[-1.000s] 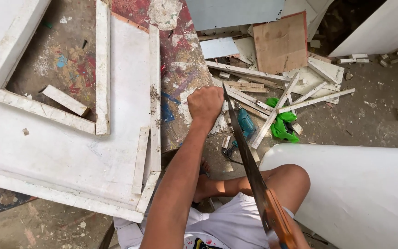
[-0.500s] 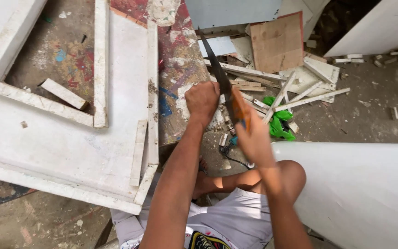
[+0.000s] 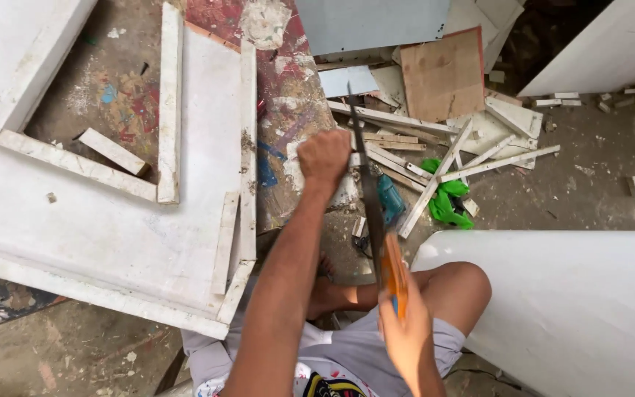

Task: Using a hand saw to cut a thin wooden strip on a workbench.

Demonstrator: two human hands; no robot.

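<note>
My right hand (image 3: 406, 331) grips one handsaw (image 3: 370, 198), handle mostly hidden; my left hand (image 3: 325, 156) fists over something I can't identify.

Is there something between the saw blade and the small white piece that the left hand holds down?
Nothing visible. The saw blade runs right beside the left hand, which presses the white piece on the paint-stained bench. The right hand grips the orange handle.

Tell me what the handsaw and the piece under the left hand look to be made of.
Long handsaw: dark, dull metal blade, apparently steel; orange handle, wood or plastic, unclear. The small whitish piece under the left hand: probably white-painted wood or board, like the pale offcut strips nearby.
</note>
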